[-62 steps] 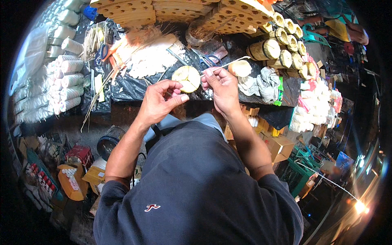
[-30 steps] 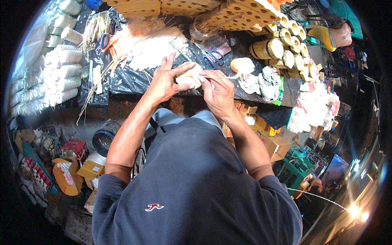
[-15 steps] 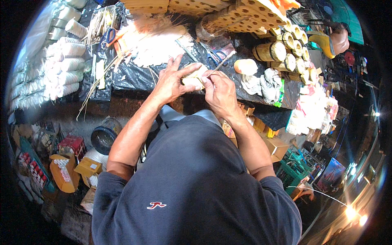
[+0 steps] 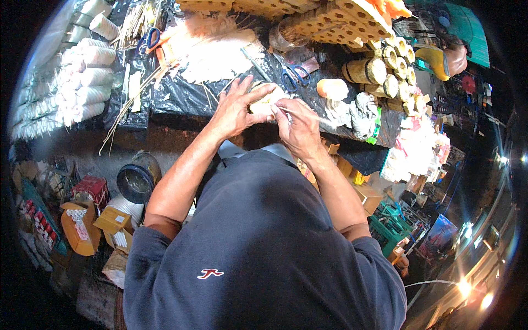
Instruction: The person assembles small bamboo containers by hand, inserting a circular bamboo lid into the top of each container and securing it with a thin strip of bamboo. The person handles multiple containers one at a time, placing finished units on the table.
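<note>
Over a bench covered in black plastic (image 4: 181, 96), my left hand (image 4: 237, 108) cups a small round pale disc (image 4: 265, 102), fingers spread over its far side. My right hand (image 4: 297, 127) pinches a thin pale stick (image 4: 308, 114) whose tip touches the disc's edge. Both hands meet just above the bench's near edge. Most of the disc is hidden by my fingers.
Blue-handled scissors (image 4: 297, 76) lie just beyond the hands. White feathers (image 4: 214, 52) are piled at the back, white rolls (image 4: 82, 82) at the left, wooden drums (image 4: 366, 70) and white cloth (image 4: 363, 110) at the right. A dark bucket (image 4: 135, 181) and boxes sit below left.
Two seconds ago my left hand held the disc up with my right hand apart from it. Both hands have since closed together around it and stayed there, shifting slightly.
</note>
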The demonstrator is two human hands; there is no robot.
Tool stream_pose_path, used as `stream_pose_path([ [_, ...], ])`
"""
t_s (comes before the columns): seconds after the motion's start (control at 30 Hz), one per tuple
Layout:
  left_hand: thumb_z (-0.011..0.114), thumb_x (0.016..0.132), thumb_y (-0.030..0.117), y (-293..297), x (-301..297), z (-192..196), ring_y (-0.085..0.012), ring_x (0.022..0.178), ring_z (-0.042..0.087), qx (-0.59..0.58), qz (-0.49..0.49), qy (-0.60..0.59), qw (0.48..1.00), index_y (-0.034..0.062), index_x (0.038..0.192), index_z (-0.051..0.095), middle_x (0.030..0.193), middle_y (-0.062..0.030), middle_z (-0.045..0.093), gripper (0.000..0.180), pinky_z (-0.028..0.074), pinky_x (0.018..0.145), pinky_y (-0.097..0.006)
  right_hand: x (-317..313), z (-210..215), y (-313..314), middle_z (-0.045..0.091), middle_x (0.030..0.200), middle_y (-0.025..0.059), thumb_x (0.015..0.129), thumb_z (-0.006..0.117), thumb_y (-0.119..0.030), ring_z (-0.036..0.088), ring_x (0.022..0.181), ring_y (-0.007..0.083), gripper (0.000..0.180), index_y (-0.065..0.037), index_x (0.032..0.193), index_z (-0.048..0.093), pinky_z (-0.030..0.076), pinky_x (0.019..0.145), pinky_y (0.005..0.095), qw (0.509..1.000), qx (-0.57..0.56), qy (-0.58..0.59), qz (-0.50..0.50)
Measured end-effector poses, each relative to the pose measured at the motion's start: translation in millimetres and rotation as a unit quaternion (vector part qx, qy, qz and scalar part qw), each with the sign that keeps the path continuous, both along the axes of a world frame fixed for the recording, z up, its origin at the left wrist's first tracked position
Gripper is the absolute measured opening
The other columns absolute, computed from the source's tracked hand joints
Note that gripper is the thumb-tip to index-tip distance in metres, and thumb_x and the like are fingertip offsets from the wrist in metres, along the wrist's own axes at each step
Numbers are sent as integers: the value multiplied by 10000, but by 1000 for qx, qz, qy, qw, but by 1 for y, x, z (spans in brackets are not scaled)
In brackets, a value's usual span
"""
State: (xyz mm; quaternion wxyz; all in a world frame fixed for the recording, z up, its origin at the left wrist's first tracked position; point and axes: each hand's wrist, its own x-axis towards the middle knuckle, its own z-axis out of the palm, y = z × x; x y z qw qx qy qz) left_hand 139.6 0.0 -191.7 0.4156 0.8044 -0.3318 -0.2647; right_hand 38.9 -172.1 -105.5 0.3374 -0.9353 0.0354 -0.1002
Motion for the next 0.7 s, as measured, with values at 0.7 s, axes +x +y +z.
stream_pose_path([
  [0.7,860,873,303,-7,-9,6,-415,1441,545,-95,58,-27,993,144,1516,614,1584,-256,515,707,456,1188,-481,-39,-17,-42,725,1029,40,1089,638,-96,678,917,113,164,10,1208,676,579,851,285,882,380,194,-201],
])
